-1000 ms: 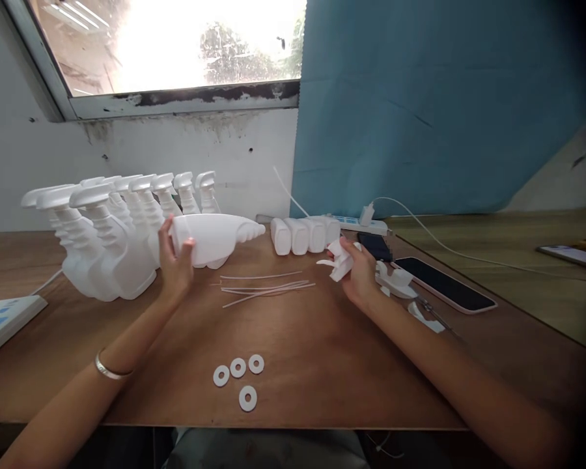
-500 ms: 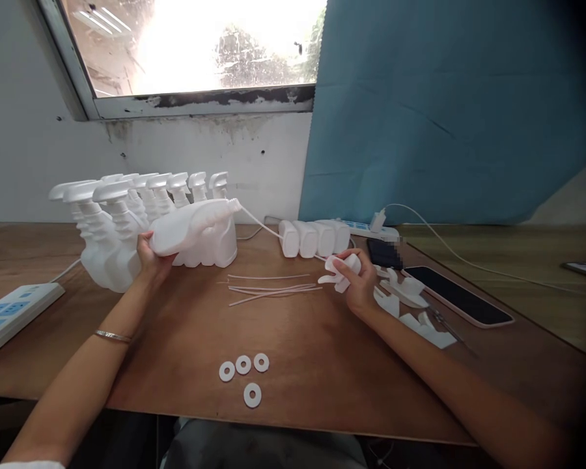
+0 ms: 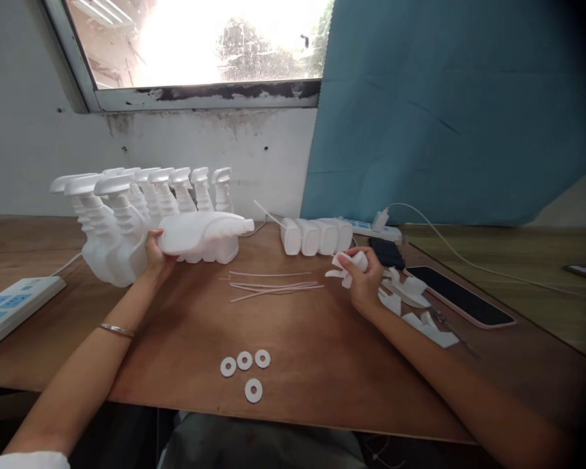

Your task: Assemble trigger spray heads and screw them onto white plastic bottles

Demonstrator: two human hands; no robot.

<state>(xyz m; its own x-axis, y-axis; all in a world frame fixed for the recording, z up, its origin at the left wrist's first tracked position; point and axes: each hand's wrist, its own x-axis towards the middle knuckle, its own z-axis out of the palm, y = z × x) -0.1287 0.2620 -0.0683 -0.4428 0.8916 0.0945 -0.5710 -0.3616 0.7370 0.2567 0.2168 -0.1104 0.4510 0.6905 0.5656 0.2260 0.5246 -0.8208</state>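
My left hand (image 3: 159, 253) is closed around the base end of a white plastic bottle (image 3: 200, 232), which is tilted on its side with its neck pointing right. My right hand (image 3: 366, 277) grips a white trigger spray head (image 3: 350, 264) above the table's right side. A thin white tube (image 3: 268, 212) slants up left past the white pieces; its tip is above and apart from the bottle's mouth. It lines up with the spray head, but the join is hard to see. Several loose white tubes (image 3: 273, 286) lie between my hands.
Spray bottles (image 3: 120, 228) stand at the left behind the held bottle. Rounded white plastic pieces (image 3: 317, 236) line the back. Several white washers (image 3: 253, 391) lie near the front edge. At right are loose white parts (image 3: 405, 290), scissors (image 3: 444, 319) and a phone (image 3: 459, 296); a power strip (image 3: 22, 306) is left.
The bottle has moved right and its neck has dipped lower. The tube's tip, at the bottle's mouth before, now stands clear above it. My right hand has shifted slightly right.
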